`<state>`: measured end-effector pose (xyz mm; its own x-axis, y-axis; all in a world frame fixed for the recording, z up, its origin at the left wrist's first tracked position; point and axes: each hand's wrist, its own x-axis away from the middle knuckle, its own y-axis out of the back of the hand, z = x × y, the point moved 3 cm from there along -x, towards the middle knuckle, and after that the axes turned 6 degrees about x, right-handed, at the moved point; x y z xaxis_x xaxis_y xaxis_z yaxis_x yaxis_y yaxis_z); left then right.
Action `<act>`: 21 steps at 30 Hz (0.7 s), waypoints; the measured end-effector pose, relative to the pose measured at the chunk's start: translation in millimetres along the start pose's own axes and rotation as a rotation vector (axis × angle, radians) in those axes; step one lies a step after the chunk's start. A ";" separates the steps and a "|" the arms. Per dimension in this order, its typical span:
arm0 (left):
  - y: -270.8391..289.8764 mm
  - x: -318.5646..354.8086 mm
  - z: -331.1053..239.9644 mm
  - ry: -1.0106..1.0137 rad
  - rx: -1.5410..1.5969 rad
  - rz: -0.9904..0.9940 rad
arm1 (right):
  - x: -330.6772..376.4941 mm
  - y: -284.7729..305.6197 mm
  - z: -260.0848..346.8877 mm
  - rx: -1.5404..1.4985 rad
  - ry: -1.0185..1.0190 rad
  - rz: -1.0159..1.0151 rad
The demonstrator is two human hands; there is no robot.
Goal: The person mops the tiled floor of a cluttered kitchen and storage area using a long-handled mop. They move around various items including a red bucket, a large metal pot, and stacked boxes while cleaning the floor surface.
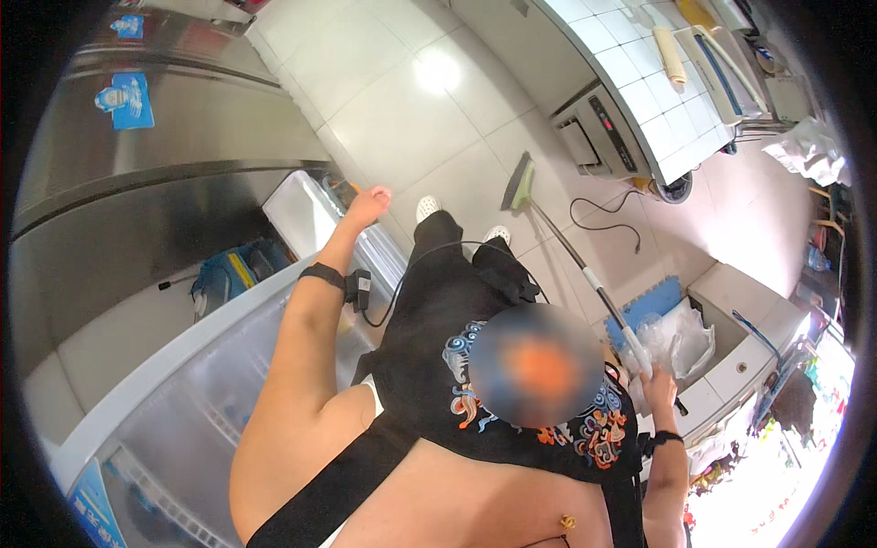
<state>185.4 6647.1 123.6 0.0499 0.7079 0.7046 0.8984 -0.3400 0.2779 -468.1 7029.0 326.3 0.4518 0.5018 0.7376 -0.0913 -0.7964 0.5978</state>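
Observation:
My right hand (660, 391) is closed around the upper white end of a long broom handle (594, 281). The broom's green head with dark bristles (521, 183) rests on the tiled floor ahead of my feet. My left hand (368, 206) is stretched forward, its fingers curled, beside the far end of an open white refrigerator door (174, 361) with clear shelves. Whether those fingers hold anything is too small to make out. A thin orange piece shows close to them. Dark bands circle both wrists, and a small black device (358, 290) sits on the left one.
Steel refrigerator fronts (183, 119) line the left; a blue bag (219, 283) is inside the open compartment. A black cord (603, 224) lies on the floor right of the broom, below a white-tiled counter (662, 100). Plastic bags (681, 340) fill a box at right.

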 end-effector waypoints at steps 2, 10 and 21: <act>6.7 -5.0 -14.9 -0.017 -0.019 0.004 | 22.6 6.7 17.9 -0.148 -0.002 -0.034; 72.9 -83.4 -0.1 0.094 -0.037 0.169 | -28.5 83.7 227.2 -0.396 0.128 0.034; 195.9 -188.5 -78.1 0.071 -0.109 0.113 | -186.3 229.9 535.8 -0.582 0.325 -0.055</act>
<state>317.9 6398.7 96.3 0.1140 0.6173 0.7784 0.8360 -0.4829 0.2606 -97.8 6571.6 158.0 0.1878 0.6851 0.7038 -0.5810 -0.5003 0.6420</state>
